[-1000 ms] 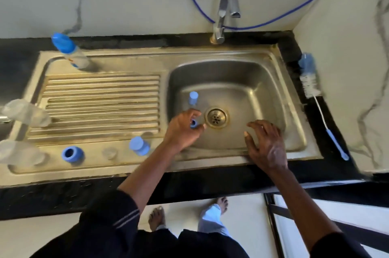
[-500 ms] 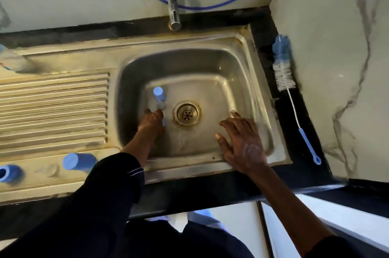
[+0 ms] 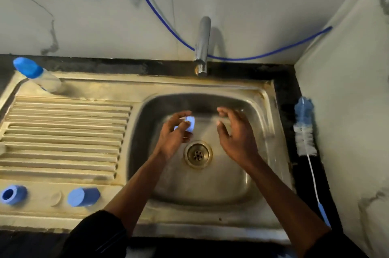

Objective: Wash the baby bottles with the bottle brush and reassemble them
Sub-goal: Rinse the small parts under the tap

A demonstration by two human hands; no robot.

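Observation:
Over the sink basin (image 3: 248, 186) my left hand (image 3: 173, 135) holds small blue bottle parts (image 3: 190, 123) in its curled fingers, blurred by motion. My right hand (image 3: 235, 133) hovers beside it with fingers spread and holds nothing. The bottle brush (image 3: 304, 129), blue and white bristles on a thin white handle, lies on the black counter right of the sink. A blue ring (image 3: 13, 194) and a blue cap (image 3: 83, 196) lie on the drainboard's front edge, with a clear teat (image 3: 56, 198) between them.
A bottle with a blue cap (image 3: 36, 75) stands tilted at the drainboard's back left corner. The tap (image 3: 202, 45) rises behind the basin, with a blue hose (image 3: 160, 13) along the wall. The drain (image 3: 197, 154) sits mid-basin. A wall closes off the right side.
My left hand has come up off the basin floor with the blue parts. My right hand left the front rim and rose beside it. The view pulled back and left.

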